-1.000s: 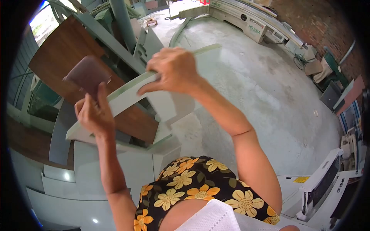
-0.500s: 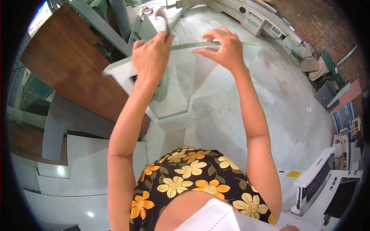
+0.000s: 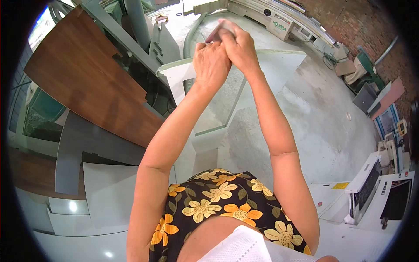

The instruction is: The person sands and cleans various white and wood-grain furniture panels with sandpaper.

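Note:
A white panel [image 3: 279, 72] with a greenish edge and a large cut-out stands in front of me. Above its top edge my two hands are together. My left hand [image 3: 211, 64] is closed in a fist around the lower part of a thin, flexible reddish-brown sheet [image 3: 214, 36], which looks like sandpaper. Bent over the same sheet are the fingers of my right hand [image 3: 241, 47], pressed against the left knuckles. The fingers hide most of the sheet.
Brown wood-grain boards [image 3: 87, 74] and grey panels [image 3: 104, 139] lean and lie at the left. A machine marked HD300A [image 3: 279, 27] runs along the back. At the lower right is a white control unit with a screen [image 3: 366, 187]. Concrete floor [image 3: 279, 118] shows beyond the panel.
My right hand has moved left and up from the panel's top edge and closed on the sheet. My left hand has shifted right with it. The view has shifted slightly.

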A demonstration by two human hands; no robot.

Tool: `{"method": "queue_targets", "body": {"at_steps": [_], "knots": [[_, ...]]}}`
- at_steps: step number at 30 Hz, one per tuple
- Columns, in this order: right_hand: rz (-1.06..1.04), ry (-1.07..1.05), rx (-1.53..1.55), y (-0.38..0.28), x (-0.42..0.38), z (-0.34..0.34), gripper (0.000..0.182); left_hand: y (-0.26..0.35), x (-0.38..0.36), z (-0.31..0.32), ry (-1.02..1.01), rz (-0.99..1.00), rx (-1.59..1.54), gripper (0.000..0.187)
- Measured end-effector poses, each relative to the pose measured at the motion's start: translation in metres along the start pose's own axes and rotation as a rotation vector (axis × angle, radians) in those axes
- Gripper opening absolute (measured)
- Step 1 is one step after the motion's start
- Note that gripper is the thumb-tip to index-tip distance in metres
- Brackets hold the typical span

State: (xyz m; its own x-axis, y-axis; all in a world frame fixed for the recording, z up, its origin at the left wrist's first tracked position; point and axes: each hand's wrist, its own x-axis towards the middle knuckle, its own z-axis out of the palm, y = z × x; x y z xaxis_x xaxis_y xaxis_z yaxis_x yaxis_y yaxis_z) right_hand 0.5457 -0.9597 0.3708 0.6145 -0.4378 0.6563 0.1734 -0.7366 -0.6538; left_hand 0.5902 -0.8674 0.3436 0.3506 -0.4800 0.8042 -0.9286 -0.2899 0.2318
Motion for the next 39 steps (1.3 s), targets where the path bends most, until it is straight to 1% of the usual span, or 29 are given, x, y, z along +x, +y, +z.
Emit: {"method": "queue_targets", "body": {"at_steps": [1, 2, 5, 6, 9, 10, 13, 14, 15, 16, 17, 19, 20, 22, 23, 24, 25, 26, 29, 31, 33, 35, 37, 39], "knots": [[0.065, -0.027, 0.036, -0.002, -0.001, -0.001, 0.041, 0.000, -0.001, 0.001, -0.002, 0.013, 0.009, 0.009], [-0.044, 0.075, -0.017, -0.005, -0.005, 0.000, 0.030, 0.000, 0.000, 0.002, 0.030, 0.037, 0.009, 0.016], [0.000, 0.188, -0.104, -0.015, -0.012, -0.013, 0.024, -0.002, 0.003, 0.001, -0.006, 0.032, -0.046, 0.028], [0.015, 0.212, -0.184, -0.015, -0.015, -0.017, 0.022, -0.001, 0.004, -0.003, -0.050, -0.006, -0.095, 0.038], [-0.146, 0.238, -0.361, 0.012, -0.018, -0.027, 0.020, -0.003, 0.003, -0.027, -0.210, -0.005, 0.018, 0.042], [-0.127, 0.180, -0.433, 0.012, -0.024, -0.030, 0.023, -0.005, 0.004, -0.036, -0.283, -0.016, 0.106, 0.043], [-0.357, 0.122, -0.492, 0.016, -0.032, -0.032, 0.027, -0.028, -0.004, -0.066, -0.349, -0.017, 0.174, 0.041], [-0.333, 0.100, -0.502, 0.018, -0.036, -0.031, 0.032, -0.032, -0.003, -0.078, -0.409, -0.070, 0.178, 0.041], [-0.355, 0.100, -0.527, 0.015, -0.040, -0.027, 0.032, -0.035, -0.004, -0.088, -0.471, -0.122, 0.182, 0.042], [-0.377, 0.100, -0.554, 0.008, -0.046, -0.021, 0.032, -0.038, -0.009, -0.089, -0.481, -0.151, 0.176, 0.044], [-0.402, 0.098, -0.583, 0.000, -0.047, -0.015, 0.033, -0.041, -0.012, -0.088, -0.399, -0.119, 0.168, 0.043], [-0.473, 0.012, -0.582, -0.028, -0.060, 0.000, 0.033, -0.044, -0.021, -0.081, -0.225, -0.062, 0.152, 0.040], [-0.473, -0.010, -0.550, -0.034, -0.065, 0.007, 0.037, -0.045, -0.022, -0.079, -0.202, -0.040, 0.159, 0.036], [-0.471, -0.059, -0.484, -0.042, -0.071, 0.016, 0.043, -0.046, -0.021, -0.078, -0.191, -0.038, 0.151, 0.034], [-0.469, -0.069, -0.508, -0.041, -0.071, 0.012, 0.043, -0.046, -0.021, -0.077, -0.185, -0.040, 0.149, 0.034], [-0.469, -0.080, -0.530, -0.037, -0.068, 0.004, 0.043, -0.045, -0.019, -0.076, -0.191, -0.019, 0.175, 0.037], [-0.470, -0.090, -0.551, -0.033, -0.066, -0.002, 0.043, -0.044, -0.019, -0.076, -0.196, -0.038, 0.176, 0.038], [-0.444, -0.105, -0.612, -0.026, -0.066, -0.010, 0.045, -0.043, -0.018, -0.077, -0.201, -0.057, 0.178, 0.040], [-0.458, -0.045, -0.793, 0.006, -0.066, -0.043, 0.048, -0.045, -0.014, -0.078, -0.237, -0.081, 0.170, 0.045], [-0.432, -0.021, -0.918, 0.031, -0.060, -0.081, 0.040, -0.048, -0.013, -0.076, -0.248, -0.083, 0.162, 0.047], [-0.385, 0.024, -1.008, 0.065, -0.053, -0.126, 0.040, -0.051, -0.012, -0.074, -0.242, -0.077, 0.158, 0.048], [-0.278, 0.040, -1.101, 0.094, -0.045, -0.182, 0.039, -0.052, -0.010, -0.074, -0.261, -0.087, 0.167, 0.048], [-0.045, 0.050, -1.203, 0.121, -0.049, -0.240, 0.036, -0.053, -0.009, -0.073, -0.261, -0.082, 0.171, 0.049], [0.347, 0.070, -1.203, 0.120, -0.057, -0.268, 0.036, -0.055, -0.009, -0.072, -0.247, -0.071, 0.168, 0.049]]}}
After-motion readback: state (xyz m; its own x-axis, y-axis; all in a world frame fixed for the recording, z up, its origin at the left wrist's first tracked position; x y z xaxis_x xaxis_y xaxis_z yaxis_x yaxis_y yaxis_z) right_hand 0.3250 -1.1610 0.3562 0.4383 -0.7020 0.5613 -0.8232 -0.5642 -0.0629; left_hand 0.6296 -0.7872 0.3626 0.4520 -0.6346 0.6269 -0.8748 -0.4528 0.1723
